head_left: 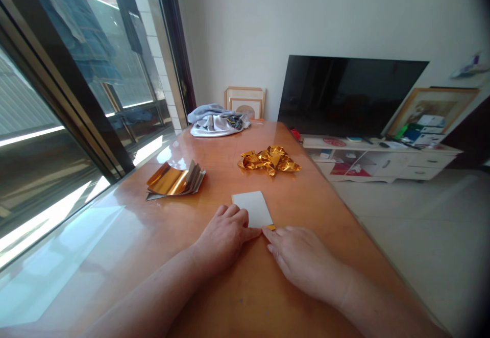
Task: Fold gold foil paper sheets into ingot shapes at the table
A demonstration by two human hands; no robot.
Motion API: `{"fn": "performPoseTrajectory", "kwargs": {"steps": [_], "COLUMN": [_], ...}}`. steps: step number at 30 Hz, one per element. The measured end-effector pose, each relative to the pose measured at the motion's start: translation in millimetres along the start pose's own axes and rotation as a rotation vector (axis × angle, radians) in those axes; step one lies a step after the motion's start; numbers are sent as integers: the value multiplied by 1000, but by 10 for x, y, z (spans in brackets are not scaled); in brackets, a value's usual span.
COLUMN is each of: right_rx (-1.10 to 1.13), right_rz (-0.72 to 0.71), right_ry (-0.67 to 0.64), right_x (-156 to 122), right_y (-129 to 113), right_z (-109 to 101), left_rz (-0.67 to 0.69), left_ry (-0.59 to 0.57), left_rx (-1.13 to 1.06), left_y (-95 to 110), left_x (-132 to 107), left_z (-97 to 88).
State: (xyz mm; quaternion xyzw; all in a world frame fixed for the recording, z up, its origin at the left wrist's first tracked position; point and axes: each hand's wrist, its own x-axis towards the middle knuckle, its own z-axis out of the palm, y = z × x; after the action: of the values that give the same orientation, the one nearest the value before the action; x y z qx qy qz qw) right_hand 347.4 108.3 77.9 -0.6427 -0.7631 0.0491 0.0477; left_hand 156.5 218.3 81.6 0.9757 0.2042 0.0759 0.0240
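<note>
A sheet of gold foil paper (254,208) lies white side up on the wooden table, with a narrow gold strip folded over at its near edge. My left hand (225,233) rests on the sheet's near left part, fingers curled and thumb stretched along the folded edge. My right hand (302,254) is at the near right corner, its fingers close together and a fingertip pressing the fold beside the left thumb. Part of the near edge is hidden under both hands. Beyond the left hand is a stack of gold foil sheets (172,179), curled up at its right side.
Crumpled or folded gold foil pieces (271,160) lie beyond the sheet. A bundle of grey cloth (218,122) sits at the table's far end, before leaning picture frames (245,94). A television (348,95) stands on a white cabinet (386,164) to the right; glass doors (126,72) run along the left.
</note>
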Motion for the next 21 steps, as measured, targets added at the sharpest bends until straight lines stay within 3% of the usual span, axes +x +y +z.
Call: {"fn": "performPoseTrajectory", "kwargs": {"steps": [9,21], "right_rx": [-151,-161], "right_rz": [63,61], "right_ry": [-53,-71], "right_x": [-73,-40], "right_y": [78,89], "right_z": [-60,-82], "left_rz": [3,43], "left_ry": [-8,-24], "left_rx": [29,88], "left_y": [30,113], "left_x": [-6,27], "left_z": [-18,-28]}}
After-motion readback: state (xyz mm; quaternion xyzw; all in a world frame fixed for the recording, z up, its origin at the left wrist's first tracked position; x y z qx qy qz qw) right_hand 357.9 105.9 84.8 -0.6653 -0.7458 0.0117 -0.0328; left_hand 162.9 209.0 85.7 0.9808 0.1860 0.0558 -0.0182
